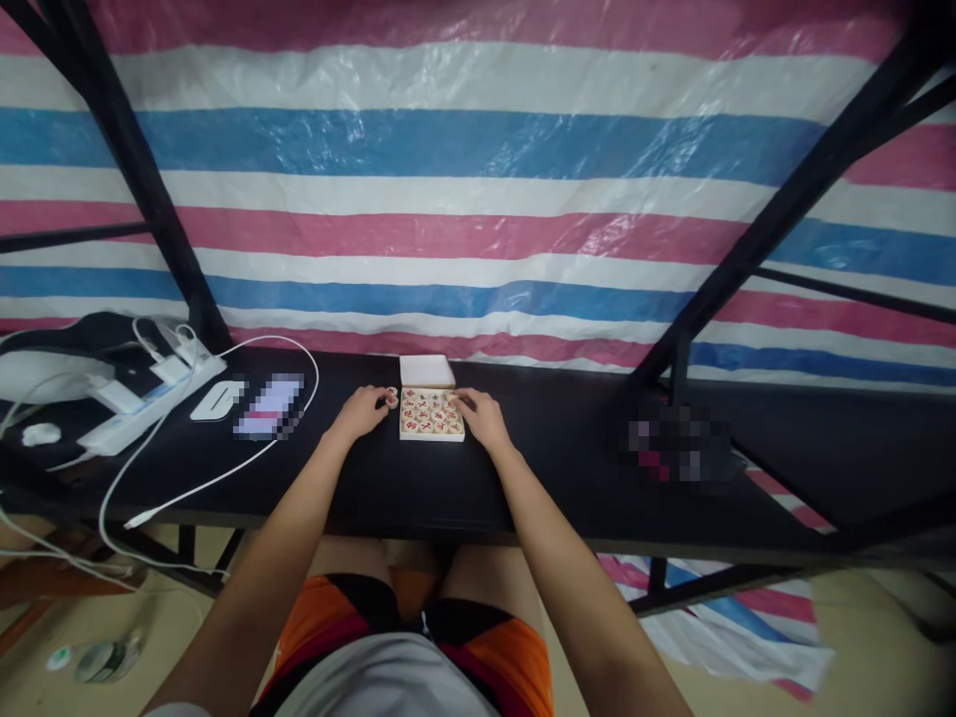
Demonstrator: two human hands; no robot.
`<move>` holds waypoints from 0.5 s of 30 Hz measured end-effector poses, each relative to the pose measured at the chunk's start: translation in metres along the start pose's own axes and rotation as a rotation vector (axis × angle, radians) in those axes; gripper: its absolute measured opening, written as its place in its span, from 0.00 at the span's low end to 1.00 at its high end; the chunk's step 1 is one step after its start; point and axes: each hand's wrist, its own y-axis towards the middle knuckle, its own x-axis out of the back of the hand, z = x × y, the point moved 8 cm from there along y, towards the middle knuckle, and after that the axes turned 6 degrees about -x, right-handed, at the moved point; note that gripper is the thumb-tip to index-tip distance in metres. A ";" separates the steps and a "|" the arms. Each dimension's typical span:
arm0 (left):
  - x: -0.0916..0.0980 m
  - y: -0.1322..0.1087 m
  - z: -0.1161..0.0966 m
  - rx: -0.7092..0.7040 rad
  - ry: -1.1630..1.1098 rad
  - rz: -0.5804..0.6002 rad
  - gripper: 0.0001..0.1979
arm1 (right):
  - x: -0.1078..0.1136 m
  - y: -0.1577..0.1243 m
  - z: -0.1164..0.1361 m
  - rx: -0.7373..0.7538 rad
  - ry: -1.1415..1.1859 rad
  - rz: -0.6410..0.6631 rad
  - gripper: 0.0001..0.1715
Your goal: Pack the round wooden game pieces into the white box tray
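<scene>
On the black table, a shallow white box (431, 435) holds rows of round Chinese chess pieces (427, 413) with red characters. Its white lid (426, 370) is just behind it, towards the striped sheet. My left hand (364, 410) is left of the box, its thumb and fingertips closed on a small pale chess piece (391, 397), possibly more than one. At the box's upper right corner, my right hand (485, 416) has its fingers curled over the edge. Whether those fingertips also touch a chess piece cannot be made out.
A phone (270, 406) with a blurred screen, a white flat device (218, 400) and a power strip (156, 403) with plugs lie on the left. A white cable (201, 488) loops there. Black frame posts (717, 279) flank the table. A blurred dark object (676, 443) is on the right.
</scene>
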 end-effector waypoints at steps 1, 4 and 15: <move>0.000 0.000 -0.001 0.004 0.007 0.003 0.11 | -0.001 0.000 0.002 0.016 -0.016 0.009 0.15; 0.001 -0.001 -0.003 0.018 0.020 0.002 0.11 | -0.001 -0.001 0.006 0.055 -0.051 0.015 0.16; 0.006 -0.002 -0.013 0.056 0.045 -0.031 0.09 | -0.003 -0.008 0.034 0.196 -0.119 0.046 0.23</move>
